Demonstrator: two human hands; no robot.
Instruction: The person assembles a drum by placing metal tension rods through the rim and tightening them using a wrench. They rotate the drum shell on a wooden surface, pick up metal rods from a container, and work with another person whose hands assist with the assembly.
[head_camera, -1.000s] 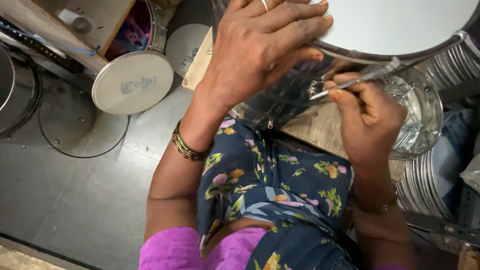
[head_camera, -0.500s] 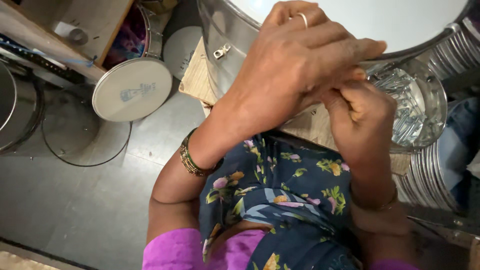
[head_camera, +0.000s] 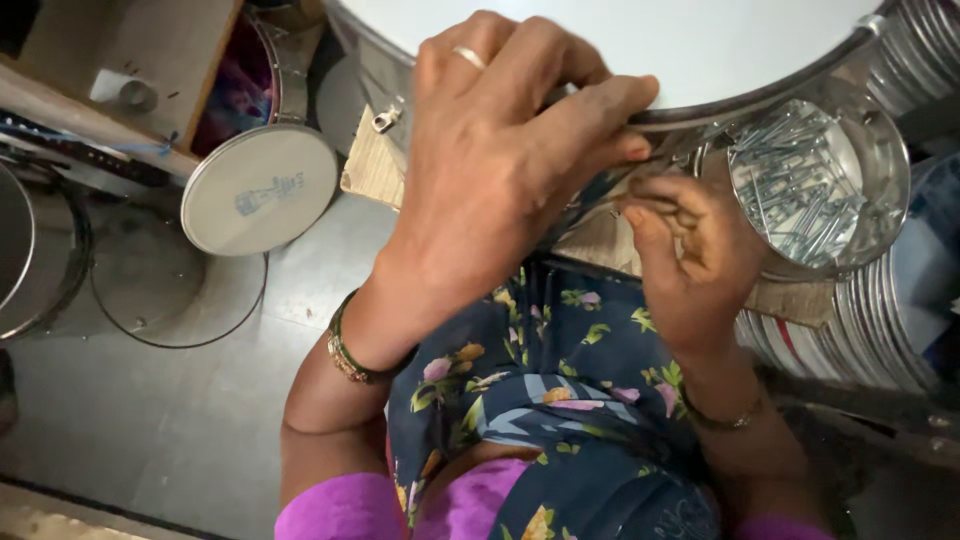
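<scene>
A large drum (head_camera: 700, 40) with a white head and a shiny metal shell lies across my lap. My left hand (head_camera: 490, 190), with a ring on one finger, reaches over the drum and grips its rim from above. Just under that rim, my right hand (head_camera: 690, 260) has its fingers curled and pinched against the shell. They close on a thin metal rod that is almost entirely hidden by the fingers. Right beside my right hand stands a round metal tin (head_camera: 880, 150) holding several loose metal rods.
A wooden board (head_camera: 375, 165) lies under the drum. A small drum with a white head (head_camera: 260, 190) stands at the left, next to clear round discs (head_camera: 170, 290) on the grey floor. A wooden shelf (head_camera: 150, 60) is at top left. Stacked metal hoops (head_camera: 870, 330) sit at the right.
My left hand has slid down over the drum's rim. My right hand, which held a visible thin rod, has tucked in under the rim and the rod is now covered.
</scene>
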